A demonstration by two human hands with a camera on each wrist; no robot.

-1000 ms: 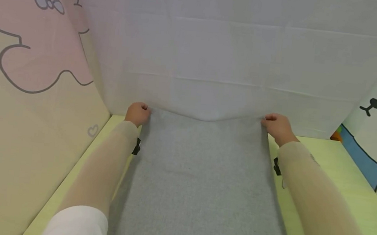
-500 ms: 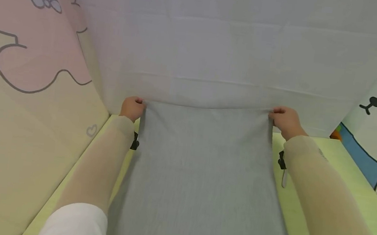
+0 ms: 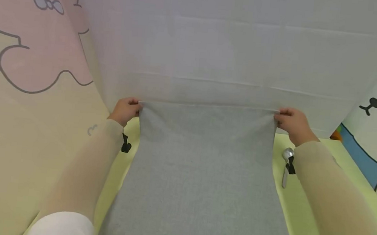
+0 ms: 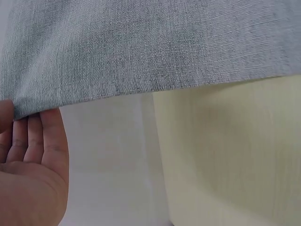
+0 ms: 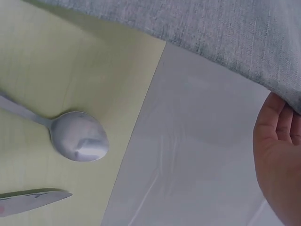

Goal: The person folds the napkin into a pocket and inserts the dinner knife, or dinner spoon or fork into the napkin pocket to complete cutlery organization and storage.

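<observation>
Left: your left hand (image 3: 123,112) pinches the far left corner of the grey woven cloth (image 3: 203,172), spread across the yellow-green tabletop (image 3: 289,218) with its far edge raised. Middle looks light, limp, hard to damage, grippy in weave; corners seem the best hold, since a single grip would likely let it sag. Right: your right hand (image 3: 295,124) pinches the opposite corner, spoon (image 5: 77,136) lying beside the cloth.

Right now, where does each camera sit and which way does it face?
Head: worn on the head, facing forward and down at the grey cloth; left hand, right hand and forearms show.
Left wrist: on that wrist, facing the cloth's edge and table; left hand shows.
Right wrist: on that wrist, facing the cloth's edge, spoon and blade; right hand shows.
Shared: the spoon, in head and right wrist.
</observation>
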